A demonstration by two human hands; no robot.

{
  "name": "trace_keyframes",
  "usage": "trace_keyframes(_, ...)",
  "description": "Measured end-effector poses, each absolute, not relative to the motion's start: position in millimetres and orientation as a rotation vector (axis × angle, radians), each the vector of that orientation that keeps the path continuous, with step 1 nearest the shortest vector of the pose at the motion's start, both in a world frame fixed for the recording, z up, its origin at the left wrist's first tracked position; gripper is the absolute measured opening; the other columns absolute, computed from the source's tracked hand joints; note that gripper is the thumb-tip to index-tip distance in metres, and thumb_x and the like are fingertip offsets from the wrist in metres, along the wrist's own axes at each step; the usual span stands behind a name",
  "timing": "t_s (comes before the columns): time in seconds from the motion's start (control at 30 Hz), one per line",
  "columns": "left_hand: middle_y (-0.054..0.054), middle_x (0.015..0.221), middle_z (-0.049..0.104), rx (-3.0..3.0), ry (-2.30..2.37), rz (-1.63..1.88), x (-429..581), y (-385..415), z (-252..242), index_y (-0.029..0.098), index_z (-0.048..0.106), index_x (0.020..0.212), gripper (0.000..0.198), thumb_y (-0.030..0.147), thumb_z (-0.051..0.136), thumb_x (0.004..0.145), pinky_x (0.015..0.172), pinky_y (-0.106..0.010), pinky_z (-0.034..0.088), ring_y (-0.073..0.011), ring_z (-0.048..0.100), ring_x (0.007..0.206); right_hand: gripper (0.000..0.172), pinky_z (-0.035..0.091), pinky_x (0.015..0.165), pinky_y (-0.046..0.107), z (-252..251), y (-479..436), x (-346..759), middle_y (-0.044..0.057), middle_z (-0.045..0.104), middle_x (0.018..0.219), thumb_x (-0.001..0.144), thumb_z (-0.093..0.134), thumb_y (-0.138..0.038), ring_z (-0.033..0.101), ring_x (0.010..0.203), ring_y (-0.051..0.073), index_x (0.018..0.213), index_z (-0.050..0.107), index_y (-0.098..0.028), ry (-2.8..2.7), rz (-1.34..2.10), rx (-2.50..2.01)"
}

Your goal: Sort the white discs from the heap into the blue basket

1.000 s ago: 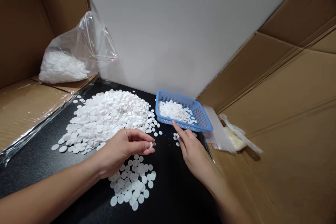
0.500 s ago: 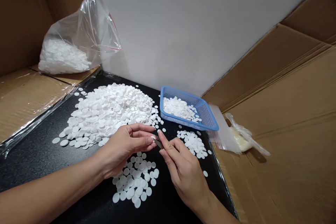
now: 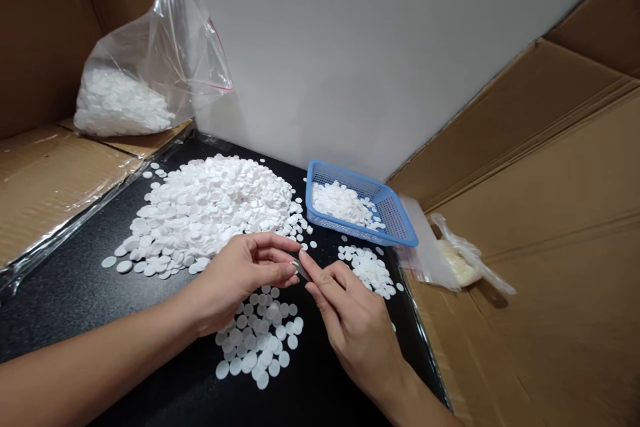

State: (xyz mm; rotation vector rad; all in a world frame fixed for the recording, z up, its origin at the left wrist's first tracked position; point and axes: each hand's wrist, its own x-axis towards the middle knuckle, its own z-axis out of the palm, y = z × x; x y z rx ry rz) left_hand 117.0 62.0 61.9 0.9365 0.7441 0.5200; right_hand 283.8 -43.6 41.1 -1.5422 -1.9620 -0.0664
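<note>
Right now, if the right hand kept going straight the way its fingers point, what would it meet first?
The left hand: the right hand points up-left, and its fingers already sit at the left fingertips, around a small grey tool. Beyond lies the big pile of white discs.

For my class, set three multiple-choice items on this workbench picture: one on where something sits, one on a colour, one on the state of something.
1. Where does the clear plastic bag of white discs sit?
A. on the cardboard at far left
B. inside the basket
C. under the right hand

2. What colour is the small mesh basket?
A. red
B. blue
C. green

3. How do the two hands stand?
A. both flat on the table
B. far apart
C. fingertips meeting above the table

Answers: 1 A, the bag rests on the cardboard flap beside the big pile of discs. 2 B, its rim and mesh are blue. 3 C, the left hand and right hand pinch at a small dark item between them.
</note>
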Motion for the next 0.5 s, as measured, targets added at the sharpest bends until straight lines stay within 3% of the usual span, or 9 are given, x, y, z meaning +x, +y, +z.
trace_keyframes(0.5, -0.001, 0.073, 0.074, 1.046, 0.715, 0.479, 116.0, 63.3, 67.5, 0.015, 0.074, 0.096, 0.03, 0.015, 0.081, 0.067, 0.071, -0.026, 0.051, -0.0138, 0.067, 0.07, 0.038, 0.045, 0.053, 0.019, 46.6, -45.3, 284.1, 0.003, 0.056, 0.077, 0.104, 0.043, -0.019, 0.054, 0.061, 0.011, 0.138, 0.059, -0.015, -2.004, -0.088, -1.576)
